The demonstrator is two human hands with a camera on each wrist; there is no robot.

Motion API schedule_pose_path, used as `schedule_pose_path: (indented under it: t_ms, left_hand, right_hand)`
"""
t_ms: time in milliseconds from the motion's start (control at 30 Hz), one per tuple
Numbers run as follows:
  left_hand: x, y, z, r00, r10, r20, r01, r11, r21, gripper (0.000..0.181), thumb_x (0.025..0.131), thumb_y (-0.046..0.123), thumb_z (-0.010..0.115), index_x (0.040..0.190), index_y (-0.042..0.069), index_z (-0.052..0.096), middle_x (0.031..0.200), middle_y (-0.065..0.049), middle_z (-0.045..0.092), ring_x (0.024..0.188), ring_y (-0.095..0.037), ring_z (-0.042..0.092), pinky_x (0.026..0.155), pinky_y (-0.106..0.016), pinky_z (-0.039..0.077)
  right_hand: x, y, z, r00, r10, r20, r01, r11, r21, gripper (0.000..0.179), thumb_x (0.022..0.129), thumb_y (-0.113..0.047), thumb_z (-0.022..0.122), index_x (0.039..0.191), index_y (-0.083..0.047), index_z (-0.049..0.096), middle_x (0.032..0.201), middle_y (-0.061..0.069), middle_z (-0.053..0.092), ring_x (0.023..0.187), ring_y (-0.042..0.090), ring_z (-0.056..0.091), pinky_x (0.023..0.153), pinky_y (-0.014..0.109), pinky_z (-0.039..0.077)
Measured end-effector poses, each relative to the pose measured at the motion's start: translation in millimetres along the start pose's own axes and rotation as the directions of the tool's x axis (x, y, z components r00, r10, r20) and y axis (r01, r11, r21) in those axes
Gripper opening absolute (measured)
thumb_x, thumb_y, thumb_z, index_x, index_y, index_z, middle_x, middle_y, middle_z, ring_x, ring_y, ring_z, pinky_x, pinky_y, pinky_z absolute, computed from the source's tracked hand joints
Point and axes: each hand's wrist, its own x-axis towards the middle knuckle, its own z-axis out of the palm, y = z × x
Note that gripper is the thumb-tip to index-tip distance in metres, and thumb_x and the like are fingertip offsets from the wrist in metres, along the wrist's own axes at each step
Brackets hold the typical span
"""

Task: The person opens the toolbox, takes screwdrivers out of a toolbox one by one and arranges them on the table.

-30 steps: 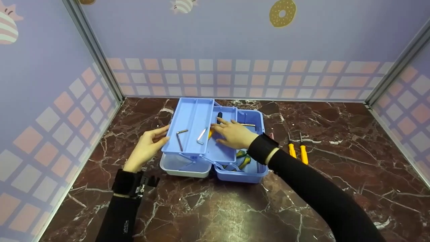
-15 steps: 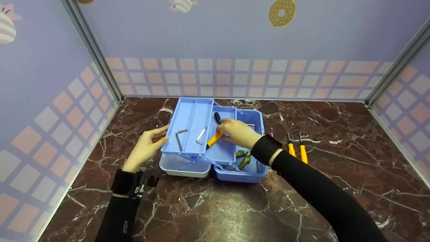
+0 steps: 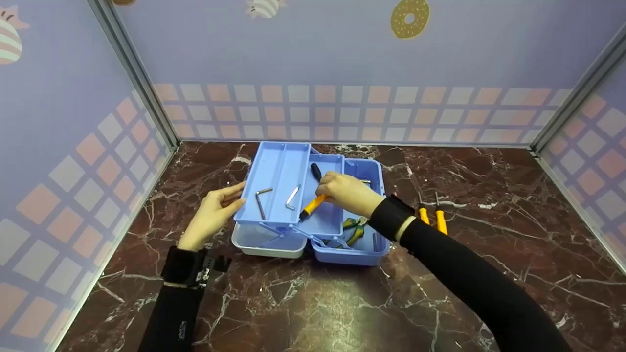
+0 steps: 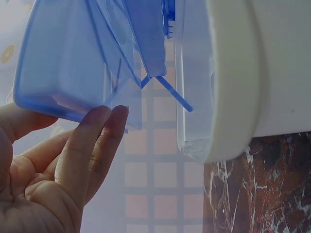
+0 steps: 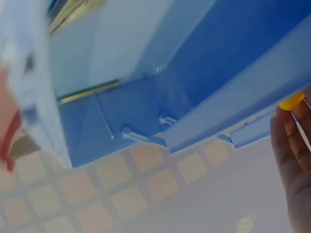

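A blue toolbox (image 3: 349, 260) stands unfolded, its upper tray (image 3: 271, 171) raised to the left over a white lid (image 3: 274, 252). My left hand (image 3: 212, 215) holds that tray's left rim; in the left wrist view the fingertips (image 4: 119, 114) lie against its blue wall. Over the middle tray (image 3: 320, 225), my right hand (image 3: 348, 193) grips a yellow-handled screwdriver (image 3: 315, 206), whose thin metal shaft shows in the right wrist view beside the fingers (image 5: 286, 136). Behind that hand lies a black handle (image 3: 316, 171). Two hex keys, one coppery (image 3: 260, 205) and one silver (image 3: 293, 197), rest in the upper tray.
Green-and-yellow pliers (image 3: 357, 235) and a brass-coloured rod (image 5: 90, 91) lie in the toolbox's bottom. Two yellow-handled screwdrivers (image 3: 441, 222) lie on the marble-patterned table (image 3: 313, 308) to the right. Patterned walls (image 3: 342, 54) enclose the back and sides.
My right hand's spread fingers have closed round the yellow-handled screwdriver and drawn slightly right, turning its handle to a slant. The black handle has tilted a little. My left hand stays on the tray.
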Motion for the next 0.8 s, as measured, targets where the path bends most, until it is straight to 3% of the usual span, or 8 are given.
schedule_pose_path:
  t_ms: [167, 433, 800]
  left_hand:
    - [0.4, -0.6, -0.2, 1.000, 0.001, -0.001, -0.001, 1.000, -0.005, 0.049, 0.100, 0.008, 0.055, 0.146, -0.001, 0.043, 0.142, -0.026, 0.051, 0.127, -0.039, 0.056, 0.098, -0.021, 0.052]
    - [1.5, -1.8, 0.5, 1.000, 0.007, -0.004, -0.007, 1.000, 0.003, 0.048, 0.100, 0.008, 0.056, 0.145, -0.002, 0.044, 0.141, -0.026, 0.052, 0.127, -0.040, 0.056, 0.101, -0.027, 0.051]
    - [1.2, -2.0, 0.0, 1.000, -0.004, 0.001, 0.004, 1.000, -0.005, 0.049, 0.100, 0.008, 0.055, 0.146, -0.001, 0.043, 0.141, -0.026, 0.052, 0.126, -0.039, 0.057, 0.098, -0.024, 0.053]
  right_hand:
    - [-3.9, 0, -8, 0.998, -0.058, -0.019, 0.057, 0.996, -0.065, 0.011, 0.085, -0.005, 0.075, 0.095, -0.007, 0.075, 0.090, 0.006, 0.069, 0.088, 0.022, 0.063, 0.079, 0.029, 0.058]
    - [-10.0, 4, -18, 0.994, -0.089, -0.070, 0.072, 0.974, -0.213, 0.013, 0.085, 0.000, 0.071, 0.097, -0.006, 0.074, 0.093, 0.006, 0.069, 0.091, 0.021, 0.062, 0.080, 0.027, 0.058]
    - [-24.2, 14, -34, 0.988, -0.130, -0.085, 0.094, 0.934, -0.344, 0.010, 0.088, -0.001, 0.068, 0.096, -0.005, 0.071, 0.089, 0.005, 0.065, 0.085, 0.021, 0.055, 0.072, 0.027, 0.055]
